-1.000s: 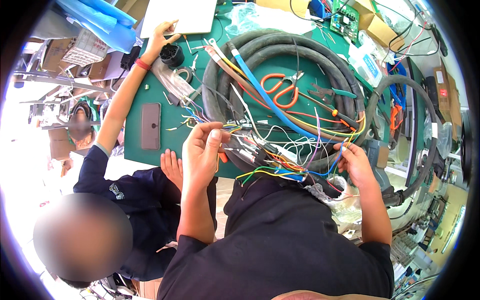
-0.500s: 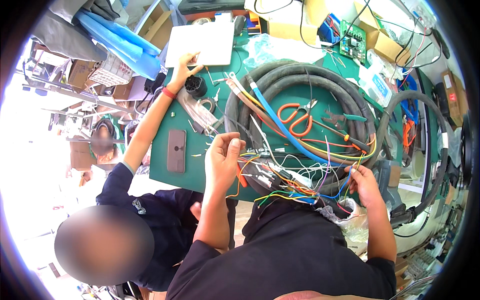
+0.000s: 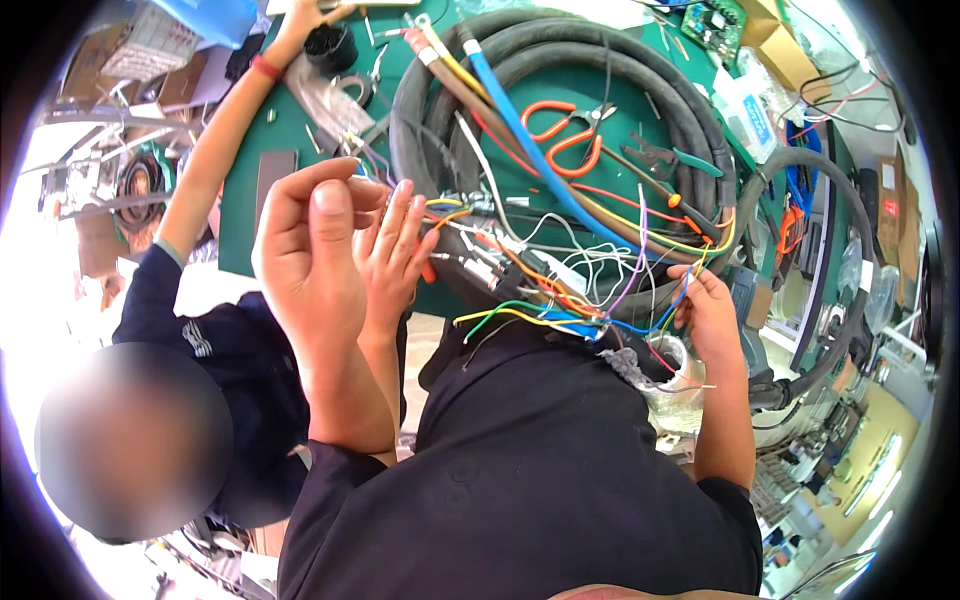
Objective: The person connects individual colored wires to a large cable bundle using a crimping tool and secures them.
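Observation:
My left hand (image 3: 318, 245) is raised over the table's near left part. Its fingers are curled with the thumb close against them; whatever they hold, if anything, is hidden. Low on the right, my right hand (image 3: 708, 303) pinches thin wires (image 3: 683, 298), blue and yellow-green among them. These belong to a bundle of coloured wires (image 3: 575, 300) fanning out over the table's near edge in front of my body. White wires (image 3: 590, 255) loop above the bundle. Right behind my left hand is a co-worker's open hand (image 3: 392, 255), fingers spread.
A thick black cable coil (image 3: 560, 40) fills the green table (image 3: 240, 215). Orange-handled scissors (image 3: 570, 150), pliers (image 3: 690, 160) and an orange-tipped screwdriver (image 3: 650, 180) lie within it. A phone (image 3: 275, 172) and black cup (image 3: 330, 48) sit left, beside the co-worker's other arm (image 3: 215, 160).
The view has shifted, so the table sits higher. My left hand has lifted away from the wires, leftward. The co-worker's near hand has come up beside it. My right hand keeps its pinch.

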Demonstrator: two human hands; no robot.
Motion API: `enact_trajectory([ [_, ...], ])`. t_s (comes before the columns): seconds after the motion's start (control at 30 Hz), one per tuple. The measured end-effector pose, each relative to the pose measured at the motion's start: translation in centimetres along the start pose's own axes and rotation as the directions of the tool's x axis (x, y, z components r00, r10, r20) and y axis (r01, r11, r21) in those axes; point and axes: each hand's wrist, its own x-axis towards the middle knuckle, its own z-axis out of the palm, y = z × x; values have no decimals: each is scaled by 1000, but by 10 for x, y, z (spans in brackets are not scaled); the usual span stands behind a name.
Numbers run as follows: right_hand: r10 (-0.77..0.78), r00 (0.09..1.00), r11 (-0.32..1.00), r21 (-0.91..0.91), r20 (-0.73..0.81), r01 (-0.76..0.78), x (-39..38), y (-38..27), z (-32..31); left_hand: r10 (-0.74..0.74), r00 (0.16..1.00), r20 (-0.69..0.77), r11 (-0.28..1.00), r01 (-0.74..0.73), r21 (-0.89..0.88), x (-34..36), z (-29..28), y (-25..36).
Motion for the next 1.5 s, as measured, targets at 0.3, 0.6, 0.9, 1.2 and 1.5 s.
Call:
enact_trajectory([
  [0.3,19,1000,999,-33,24,-18,4,9,1,-408,871,273,911,409,58,-80,-28,-33],
  [0.6,-12,999,998,-55,38,14,3,8,3,-397,889,226,917,373,146,-94,-8,-66],
  [0.9,-11,1000,999,-42,13,11,1,7,3,-317,937,146,934,282,218,-70,8,-79],
  [1.2,-7,1000,998,-60,10,7,1,9,4,-198,977,-78,965,208,159,-82,26,-113],
  [1.5,8,1000,996,-84,9,-7,5,8,5,-613,783,-104,763,553,-334,-35,37,-132],
])
